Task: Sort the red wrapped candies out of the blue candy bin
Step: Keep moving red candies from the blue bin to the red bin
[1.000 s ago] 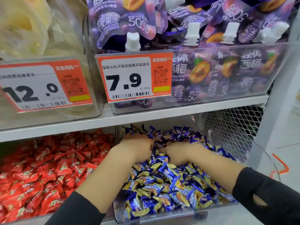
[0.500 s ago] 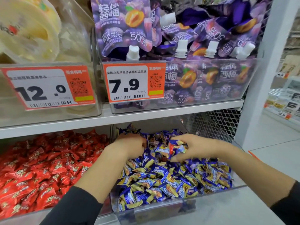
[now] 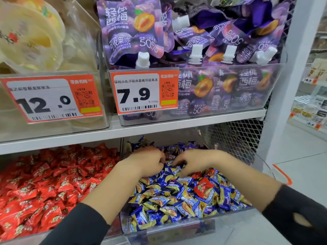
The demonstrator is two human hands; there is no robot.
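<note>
A red wrapped candy (image 3: 203, 186) lies right of centre, light and crinkly; pinch its twisted end. Both hands (image 3: 194, 161), fingers curled, rummage the blue candies (image 3: 169, 207); any grip is hidden.

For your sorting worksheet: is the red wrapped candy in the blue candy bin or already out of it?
In. The red wrapped candy lies on top of the blue candies inside the blue candy bin, untouched by either hand.

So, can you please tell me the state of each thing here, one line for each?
blue candy bin: nearly full, holds blue-and-yellow candies with red ones mixed in.
red wrapped candy: lies on top, untouched, under the right forearm.
red candy bin: full of red candies.
left hand: fingers curled, digging into the candies.
right hand: fingers spread, raking the candies.
</note>
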